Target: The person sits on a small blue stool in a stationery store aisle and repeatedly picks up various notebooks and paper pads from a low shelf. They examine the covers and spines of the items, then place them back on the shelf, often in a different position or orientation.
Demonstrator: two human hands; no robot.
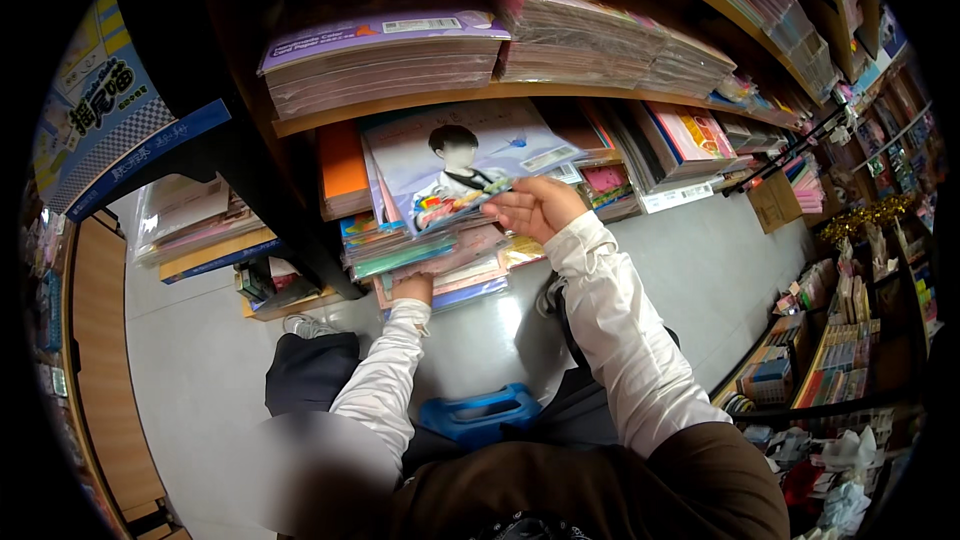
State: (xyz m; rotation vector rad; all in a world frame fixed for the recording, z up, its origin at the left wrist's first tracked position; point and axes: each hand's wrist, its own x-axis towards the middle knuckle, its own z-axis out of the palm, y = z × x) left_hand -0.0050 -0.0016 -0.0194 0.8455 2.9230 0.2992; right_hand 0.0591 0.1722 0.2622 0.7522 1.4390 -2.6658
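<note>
A pale blue plastic-wrapped packet [455, 155] with a picture of a dark-haired figure lies tilted on the lower shelf, partly out over the edge. My right hand [540, 208] is closed on its near right corner, fingers curled at the edge. My left hand [412, 287] reaches among the packets below it; a pinkish packet [460, 252] covers its fingers, so its grip is hidden. Under these sticks out a stack of coloured packets [395, 258] in clear wrap, and an orange packet [343, 172] stands to the left.
Above runs a wooden shelf [400, 108] with purple card packs [385, 40] and pink packs [585, 35]. A dark shelf post [270, 190] rises at left. A blue plastic stool [482, 412] is close to my body on the grey floor [200, 360]. Book racks [840, 350] line the right.
</note>
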